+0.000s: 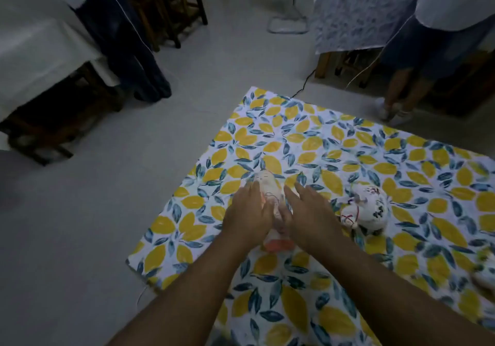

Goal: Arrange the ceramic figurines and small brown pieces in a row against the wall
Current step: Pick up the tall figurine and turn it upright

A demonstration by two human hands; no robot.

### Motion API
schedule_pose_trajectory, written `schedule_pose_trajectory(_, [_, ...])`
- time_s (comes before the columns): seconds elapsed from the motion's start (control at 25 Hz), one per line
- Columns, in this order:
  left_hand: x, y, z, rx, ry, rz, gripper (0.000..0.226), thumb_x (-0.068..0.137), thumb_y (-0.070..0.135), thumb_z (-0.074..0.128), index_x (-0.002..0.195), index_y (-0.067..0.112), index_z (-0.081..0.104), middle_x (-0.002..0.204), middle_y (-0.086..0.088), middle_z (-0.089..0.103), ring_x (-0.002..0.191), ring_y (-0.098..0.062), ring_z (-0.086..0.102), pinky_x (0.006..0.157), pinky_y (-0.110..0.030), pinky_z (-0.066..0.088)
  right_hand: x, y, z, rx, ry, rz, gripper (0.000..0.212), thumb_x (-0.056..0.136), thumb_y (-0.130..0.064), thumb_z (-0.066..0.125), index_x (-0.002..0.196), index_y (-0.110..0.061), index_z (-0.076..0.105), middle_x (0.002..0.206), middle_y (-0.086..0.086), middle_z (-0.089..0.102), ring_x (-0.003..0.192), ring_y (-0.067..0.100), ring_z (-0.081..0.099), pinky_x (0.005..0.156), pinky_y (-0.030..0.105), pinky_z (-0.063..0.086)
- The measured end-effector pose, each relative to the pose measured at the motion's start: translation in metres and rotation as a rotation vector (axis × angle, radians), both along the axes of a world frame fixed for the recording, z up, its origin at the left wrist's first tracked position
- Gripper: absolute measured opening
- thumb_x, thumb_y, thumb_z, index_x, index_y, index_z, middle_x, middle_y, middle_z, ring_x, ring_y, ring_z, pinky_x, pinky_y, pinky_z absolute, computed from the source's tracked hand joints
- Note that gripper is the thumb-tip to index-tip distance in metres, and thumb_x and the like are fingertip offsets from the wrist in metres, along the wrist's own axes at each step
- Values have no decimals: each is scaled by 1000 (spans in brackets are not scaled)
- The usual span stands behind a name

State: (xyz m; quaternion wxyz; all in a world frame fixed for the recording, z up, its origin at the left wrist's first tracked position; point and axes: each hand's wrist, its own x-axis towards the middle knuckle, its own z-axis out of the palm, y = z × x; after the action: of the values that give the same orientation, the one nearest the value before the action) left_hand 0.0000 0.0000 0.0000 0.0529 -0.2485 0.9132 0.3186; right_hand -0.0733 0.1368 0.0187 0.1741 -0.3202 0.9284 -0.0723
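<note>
A pale ceramic figurine (269,187) with an orange base stands on the lemon-print tablecloth (348,158). My left hand (247,216) and my right hand (308,218) press against its two sides, fingers extended, hiding its middle. A second white figurine (369,203) with dark and red markings lies just right of my right hand, apart from it. Part of another pale piece (484,278) shows at the right edge. No small brown pieces are in view. The picture is dim and blurred.
The table's left corner (131,262) and far corner (251,90) drop to a grey floor. A person's legs (396,96) stand past the far right edge, another person (128,37) at far left. A black cable (305,80), covered tables and wooden stools lie beyond.
</note>
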Motion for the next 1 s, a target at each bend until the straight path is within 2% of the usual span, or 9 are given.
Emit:
schedule_pose_trajectory(0.12, [-5,-13,-25,258,43,137,58,103,42,41,152,12,32,149,-14,47,136,-32,45,108,-46,42,1,-16,-19,-187,-311,-160,57,108,-40,30,157,-12,28,162,13,35,148,30,33,118,42,30])
schedule_pose_trajectory(0.24, [-8,-12,-35,476,44,189,56,103,43,44,152,17,33,145,-7,52,126,-23,55,102,-40,48,9,-20,-27,-358,-569,-351,60,108,-42,32,161,-19,17,168,3,25,151,21,29,111,26,26])
schedule_pose_trajectory(0.36, [-15,-15,-35,623,59,220,53,101,42,49,150,25,35,142,-3,56,119,-19,59,99,-41,51,7,-21,-27,-479,-597,-445,59,108,-32,40,162,-24,16,168,1,25,150,17,30,111,24,26])
schedule_pose_trajectory(0.44, [-23,-24,-28,690,56,218,58,100,42,54,152,28,32,142,2,55,119,-18,61,98,-43,53,-1,-22,-22,-577,-629,-509,66,105,-26,49,162,-27,14,165,4,32,145,20,40,114,39,39])
schedule_pose_trajectory(0.48, [-28,-30,-21,714,78,209,63,99,43,56,153,29,29,142,4,52,120,-18,60,96,-41,55,-5,-24,-18,-632,-641,-545,71,103,-26,54,162,-30,14,161,4,37,139,20,47,105,39,50])
schedule_pose_trajectory(0.56, [-38,-44,-9,741,172,182,69,97,45,59,156,32,25,139,7,49,119,-16,61,84,-29,59,-15,-30,-11,-721,-590,-567,81,98,-30,65,161,-33,14,150,-2,47,126,11,53,85,22,55])
schedule_pose_trajectory(0.64, [-47,-56,3,755,273,123,66,97,41,62,154,35,30,138,9,50,116,-10,62,78,-22,59,-22,-41,-9,-797,-506,-565,88,93,-27,72,160,-34,15,148,-3,47,129,9,51,91,25,55])
schedule_pose_trajectory(0.76, [-51,-71,8,709,354,24,53,98,29,64,146,37,44,139,4,54,116,-8,61,87,-36,60,-24,-55,-15,-853,-421,-562,89,90,-18,75,160,-32,22,147,3,44,136,17,48,106,47,50])
schedule_pose_trajectory(1.0, [-32,-84,-10,610,367,-143,64,95,33,69,150,42,37,149,12,48,135,-8,47,102,-41,51,1,-51,-33,-1063,-385,-557,69,87,-19,79,142,-42,44,137,-13,55,128,5,55,96,28,55])
